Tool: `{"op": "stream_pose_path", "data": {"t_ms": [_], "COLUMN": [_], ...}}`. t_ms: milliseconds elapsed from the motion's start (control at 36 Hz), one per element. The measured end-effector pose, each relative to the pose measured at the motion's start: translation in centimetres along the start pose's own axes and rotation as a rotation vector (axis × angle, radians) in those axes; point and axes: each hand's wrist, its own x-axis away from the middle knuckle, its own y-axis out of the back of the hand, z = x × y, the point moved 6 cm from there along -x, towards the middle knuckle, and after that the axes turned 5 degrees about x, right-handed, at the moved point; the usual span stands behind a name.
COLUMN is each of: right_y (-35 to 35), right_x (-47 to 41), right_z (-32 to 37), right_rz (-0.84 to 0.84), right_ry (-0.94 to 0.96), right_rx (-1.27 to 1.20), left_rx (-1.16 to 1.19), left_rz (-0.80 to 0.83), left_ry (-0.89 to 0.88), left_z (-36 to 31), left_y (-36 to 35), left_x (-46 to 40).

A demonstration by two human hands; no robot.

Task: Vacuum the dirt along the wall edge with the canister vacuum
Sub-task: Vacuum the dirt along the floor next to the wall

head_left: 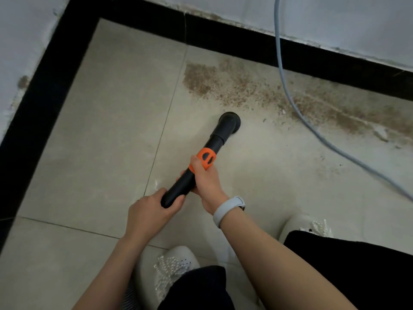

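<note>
Both hands, left hand (154, 208) and right hand (206, 179), grip the vacuum wand (196, 168). Its nozzle (229, 121) sits at the dirt band's (279, 97) edge; most dirt, from twelve to three o'clock, remains.

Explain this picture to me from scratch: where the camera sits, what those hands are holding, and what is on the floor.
There is one picture, taken by a camera worn on a person's head, looking down at their own arms and feet. No robot is involved.

Both hands grip a black vacuum wand with an orange collar. The left hand holds its near end; the right hand, with a grey wristband, holds it at the collar. The round nozzle sits on the tiled floor.

Just beyond the nozzle, a band of brown dirt runs along the black skirting under the white wall. A pale blue cable trails across the dirt.
</note>
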Motion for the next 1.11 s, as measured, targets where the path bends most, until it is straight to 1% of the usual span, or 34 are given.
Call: {"op": "stream_pose_path", "data": {"t_ms": [83,139,306,444,556,722,944,1111], "right_y": [0.0,-0.1,-3.3,-7.4,-8.6,-8.4,-8.9,-10.2], "right_x": [-0.4,-0.9,-4.1,-5.4,-6.1,-7.6,-10.7,-11.9], "right_z": [0.4,1.2,5.0,6.1,6.8,7.7,11.8,14.2], "right_rz": [0.016,0.025,0.081,0.090,0.035,0.044,0.050,0.077], "right_ry": [-0.012,-0.016,0.015,0.053,0.104,0.111,0.081,0.068], "right_rx": [0.018,0.055,0.218,0.356,0.369,0.395,0.417,0.423], "left_rx": [0.019,0.041,0.177,0.305,0.387,0.447,0.416,0.428], "left_rz": [0.048,0.049,-0.070,-0.160,-0.173,-0.139,-0.148,-0.154], "left_ry": [-0.003,0.016,0.118,0.182,0.198,0.217,0.165,0.162], "left_z": [-0.3,-0.6,-0.5,1.5,2.2,1.4,-0.6,-1.0], "left_y": [0.0,0.1,1.3,2.4,2.8,2.3,3.9,5.5], "left_x": [-0.6,-1.3,-3.9,-4.8,-5.8,-7.3,-12.3,-15.1]}}
